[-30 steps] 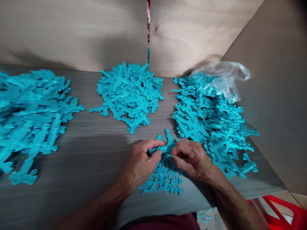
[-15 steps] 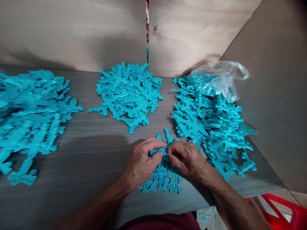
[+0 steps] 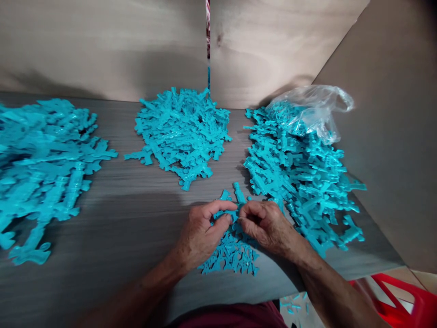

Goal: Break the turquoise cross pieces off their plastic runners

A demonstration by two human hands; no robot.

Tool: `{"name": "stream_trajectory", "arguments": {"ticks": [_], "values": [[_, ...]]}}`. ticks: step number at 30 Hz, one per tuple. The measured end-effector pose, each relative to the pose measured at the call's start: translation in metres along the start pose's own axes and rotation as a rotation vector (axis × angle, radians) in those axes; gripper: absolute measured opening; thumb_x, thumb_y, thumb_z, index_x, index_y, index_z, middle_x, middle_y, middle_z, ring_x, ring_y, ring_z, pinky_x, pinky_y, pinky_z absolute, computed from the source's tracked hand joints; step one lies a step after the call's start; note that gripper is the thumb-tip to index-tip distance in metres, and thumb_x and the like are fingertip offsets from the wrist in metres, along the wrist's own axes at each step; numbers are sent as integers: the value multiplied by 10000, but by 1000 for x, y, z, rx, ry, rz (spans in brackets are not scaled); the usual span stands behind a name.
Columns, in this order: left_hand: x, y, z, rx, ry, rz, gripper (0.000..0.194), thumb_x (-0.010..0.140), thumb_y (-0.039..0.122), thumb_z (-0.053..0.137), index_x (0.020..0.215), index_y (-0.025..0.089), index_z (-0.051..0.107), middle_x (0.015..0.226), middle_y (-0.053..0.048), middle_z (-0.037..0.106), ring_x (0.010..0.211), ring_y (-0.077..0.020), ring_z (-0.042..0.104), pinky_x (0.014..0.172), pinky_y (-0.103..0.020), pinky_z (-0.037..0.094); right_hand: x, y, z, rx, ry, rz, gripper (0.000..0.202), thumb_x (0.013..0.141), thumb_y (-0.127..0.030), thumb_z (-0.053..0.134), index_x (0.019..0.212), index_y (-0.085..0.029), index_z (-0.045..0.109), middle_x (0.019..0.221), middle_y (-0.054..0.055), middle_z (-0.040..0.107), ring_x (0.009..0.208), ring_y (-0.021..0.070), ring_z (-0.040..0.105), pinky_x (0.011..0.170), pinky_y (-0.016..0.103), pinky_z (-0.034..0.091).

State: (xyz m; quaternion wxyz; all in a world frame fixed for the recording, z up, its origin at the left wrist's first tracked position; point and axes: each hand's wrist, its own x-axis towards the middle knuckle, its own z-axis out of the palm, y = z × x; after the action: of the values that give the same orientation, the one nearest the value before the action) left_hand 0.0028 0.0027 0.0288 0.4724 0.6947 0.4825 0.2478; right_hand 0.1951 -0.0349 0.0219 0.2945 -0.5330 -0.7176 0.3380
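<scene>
Close together over the front of the table are my left hand (image 3: 206,228) and my right hand (image 3: 268,223). Both pinch at a small turquoise plastic piece (image 3: 234,215) between their fingertips; the fingers cover much of it. My left index finger and thumb curve around its left side, while the right hand's fingers are bent tight against its right side. Just beyond the fingertips, a turquoise moulded piece (image 3: 239,193) sticks up from behind. Under and in front of the hands lies a small heap of little turquoise bits (image 3: 234,257).
Large piles of turquoise plastic pieces lie at the left (image 3: 41,159), centre (image 3: 184,132) and right (image 3: 300,177). A clear plastic bag (image 3: 312,109) rests on the right pile. Wooden panels (image 3: 102,45) stand behind the grey table (image 3: 136,255). A red plastic object (image 3: 399,296) is below right.
The hands keep almost the same place and grip. My right hand's fingers have shifted very slightly, and the whole view has moved a little.
</scene>
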Motion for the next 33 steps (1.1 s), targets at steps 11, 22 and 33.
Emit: {"name": "stream_trajectory", "arguments": {"ticks": [11,22,33], "values": [[0,1,1,-14,-2,30,230,814,183,566,938,222,756,608,57,592,520,-96,423,535,-206,354,1,-4,3,13,50,-79,125,839,-125,540,737,-197,551,628,-36,547,569,99,490,580,228,366],[-1,2,3,-51,28,23,222,808,191,556,914,213,749,552,68,506,484,-90,361,507,-214,322,-1,-3,1,23,40,-99,134,765,-96,547,692,-203,513,580,-60,461,540,93,439,562,229,324],[-1,-3,4,-77,27,-33,225,794,211,561,910,206,754,604,35,610,504,-107,466,507,-217,350,-2,-2,3,89,6,36,116,765,-111,552,678,-189,556,560,-62,477,517,83,420,544,226,322]]}}
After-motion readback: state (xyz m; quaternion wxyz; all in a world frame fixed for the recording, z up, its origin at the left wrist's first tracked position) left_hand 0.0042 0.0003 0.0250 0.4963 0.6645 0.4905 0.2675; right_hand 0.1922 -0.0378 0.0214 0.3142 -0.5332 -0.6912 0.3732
